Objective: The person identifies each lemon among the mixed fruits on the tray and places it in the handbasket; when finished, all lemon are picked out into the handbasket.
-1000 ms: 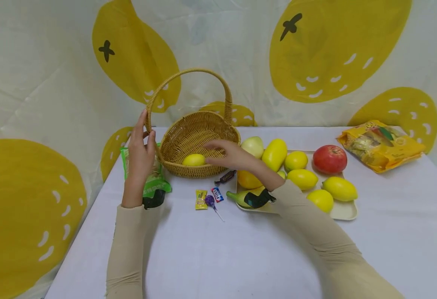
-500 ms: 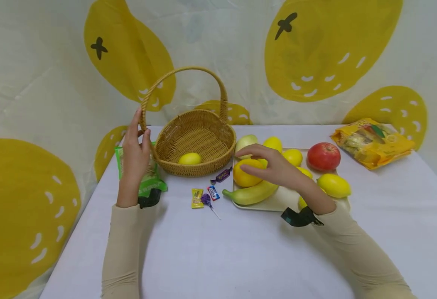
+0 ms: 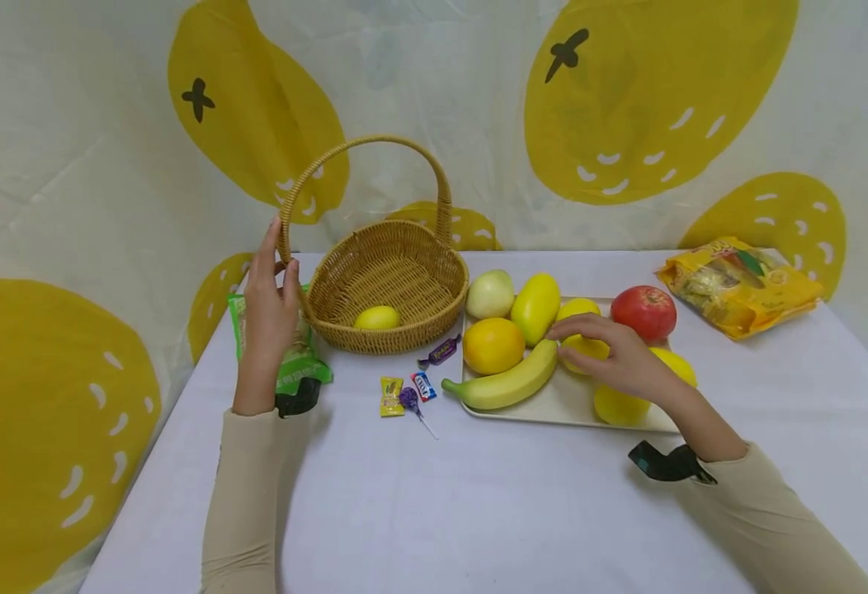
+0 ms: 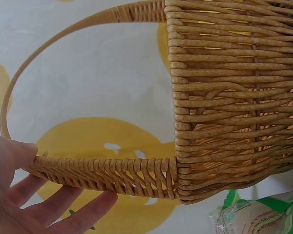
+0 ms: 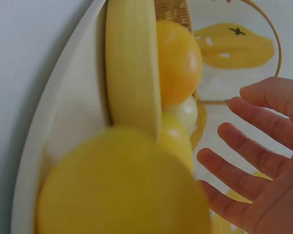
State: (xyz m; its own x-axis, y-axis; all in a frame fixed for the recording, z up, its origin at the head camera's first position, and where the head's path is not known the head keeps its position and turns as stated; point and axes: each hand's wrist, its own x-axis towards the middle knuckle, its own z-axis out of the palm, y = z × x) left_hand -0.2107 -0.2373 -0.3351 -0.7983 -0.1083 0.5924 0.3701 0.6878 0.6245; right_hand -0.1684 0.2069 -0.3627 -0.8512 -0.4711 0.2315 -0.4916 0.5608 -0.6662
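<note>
A wicker basket (image 3: 404, 334) stands at the back left with one lemon (image 3: 377, 317) inside. My left hand (image 3: 271, 289) grips the foot of the basket handle (image 4: 102, 173), thumb on one side and fingers on the other. A cream tray (image 3: 553, 400) to the right holds a banana (image 3: 504, 384), an orange (image 3: 493, 345), a mango (image 3: 535, 307), a red apple (image 3: 645, 312) and several lemons. My right hand (image 3: 590, 338) hovers over a lemon (image 3: 582, 353) in the middle of the tray. The right wrist view shows its fingers (image 5: 254, 161) spread and holding nothing.
A green packet (image 3: 296, 359) lies under my left wrist. Several wrapped candies (image 3: 412, 388) sit between basket and tray. A yellow snack bag (image 3: 738, 285) lies at the back right. A pale round fruit (image 3: 490, 294) sits by the tray's far left corner. A yellow-spotted cloth hangs behind.
My right hand has drawn back from the basket and moved right over the tray, now above a lemon. The lemon stays in the basket. My left hand keeps its hold.
</note>
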